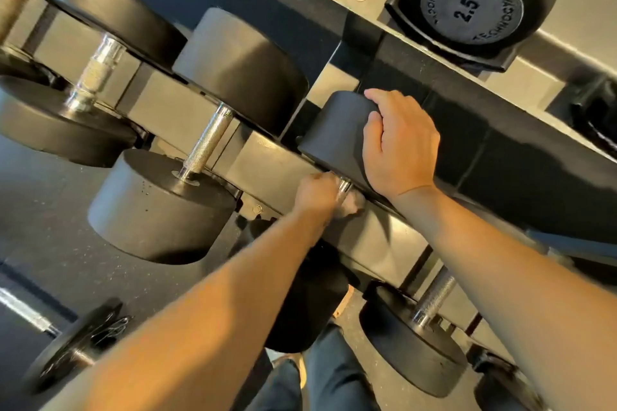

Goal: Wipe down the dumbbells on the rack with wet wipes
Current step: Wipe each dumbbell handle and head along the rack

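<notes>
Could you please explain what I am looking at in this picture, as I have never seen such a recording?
There is no machine here. A person wears a camera on the head, so the single picture looks down along both bare forearms. In front stands a rack of black dumbbells. The left hand is curled round the metal handle of one dumbbell, holding a pale wet wipe against it. The right hand rests on that dumbbell's black end, seemingly steadying it. A small weight marked 2.5 sits higher up.
</notes>
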A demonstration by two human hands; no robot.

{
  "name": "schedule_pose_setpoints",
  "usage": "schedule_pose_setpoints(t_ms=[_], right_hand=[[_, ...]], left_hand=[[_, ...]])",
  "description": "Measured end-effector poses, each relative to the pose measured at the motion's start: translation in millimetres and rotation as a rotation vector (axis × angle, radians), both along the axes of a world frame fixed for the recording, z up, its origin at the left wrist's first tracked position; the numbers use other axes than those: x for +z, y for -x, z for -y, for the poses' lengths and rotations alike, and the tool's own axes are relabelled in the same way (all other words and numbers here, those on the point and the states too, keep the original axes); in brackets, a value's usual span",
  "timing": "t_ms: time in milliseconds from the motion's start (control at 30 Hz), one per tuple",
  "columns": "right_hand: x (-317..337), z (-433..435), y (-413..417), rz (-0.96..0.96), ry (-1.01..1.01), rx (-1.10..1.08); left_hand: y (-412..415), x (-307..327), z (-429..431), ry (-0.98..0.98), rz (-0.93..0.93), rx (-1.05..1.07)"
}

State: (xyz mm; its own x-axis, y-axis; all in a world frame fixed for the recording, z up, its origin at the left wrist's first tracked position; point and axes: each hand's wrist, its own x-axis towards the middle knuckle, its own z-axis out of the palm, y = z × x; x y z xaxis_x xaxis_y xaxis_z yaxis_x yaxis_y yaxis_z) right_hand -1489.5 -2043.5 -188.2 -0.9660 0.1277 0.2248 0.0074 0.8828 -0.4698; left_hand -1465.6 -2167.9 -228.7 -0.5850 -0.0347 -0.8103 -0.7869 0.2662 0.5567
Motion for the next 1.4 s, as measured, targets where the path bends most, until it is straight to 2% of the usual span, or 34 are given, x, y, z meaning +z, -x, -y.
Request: schedule_pose_setpoints(t_ms=[67, 133, 300, 367, 433, 500, 600, 667, 800, 867, 967, 1100, 1167, 1267, 1333, 1400], right_hand=[[1, 0, 1, 0.015, -0.008, 0.003], [2, 2, 0, 0.032, -0.009, 0.002], [5, 3, -1, 0.045, -0.018, -0.006], [5, 3, -1, 0.058, -0.028, -0.013], [6, 4, -1, 0.068, -0.041, -0.014], [7, 4, 0, 0.076, -0.051, -0.013], [7, 3, 0, 0.078, -0.049, -0.010], [6, 3, -1, 0.074, -0.044, -0.011], [4, 3, -1, 0.067, -0.042, -0.015], [4, 3, -1, 0.062, -0.038, -0.018], [5, 3, -1, 0.059, -0.045, -0.018], [4, 3, -1, 0.068, -0.047, -0.017], [5, 3, -1, 0.071, -0.047, -0.020], [5, 3, 0, 0.068, -0.047, -0.013], [5, 2, 0, 0.065, -0.049, -0.010], [5, 2, -1, 0.062, -0.046, -0.013]], left_hand=[[17, 1, 14, -0.149, 0.184, -0.113], [23, 3, 19, -0.228, 0.213, -0.196], [9, 9, 21, -0.031, -0.095, -0.083], [-1, 12, 29, -0.031, -0.215, -0.137], [-7, 15, 35, -0.091, -0.223, -0.205], [-8, 20, 37, -0.171, -0.162, -0.107], [-5, 14, 38, -0.328, 0.088, 0.279], [-4, 6, 31, -0.209, 0.007, 0.209], [-8, 2, 13, 0.091, -0.330, 0.002], [-9, 1, 11, 0.214, -0.382, -0.058], [-17, -1, 11, 0.218, -0.398, -0.126], [-43, 8, 12, 0.223, -0.554, -0.282], [-40, 10, 9, 0.128, -0.454, -0.193], [-13, 11, 9, -0.190, -0.051, -0.007], [3, 11, 19, -0.395, 0.135, 0.014], [11, 10, 28, -0.469, 0.208, -0.025]])
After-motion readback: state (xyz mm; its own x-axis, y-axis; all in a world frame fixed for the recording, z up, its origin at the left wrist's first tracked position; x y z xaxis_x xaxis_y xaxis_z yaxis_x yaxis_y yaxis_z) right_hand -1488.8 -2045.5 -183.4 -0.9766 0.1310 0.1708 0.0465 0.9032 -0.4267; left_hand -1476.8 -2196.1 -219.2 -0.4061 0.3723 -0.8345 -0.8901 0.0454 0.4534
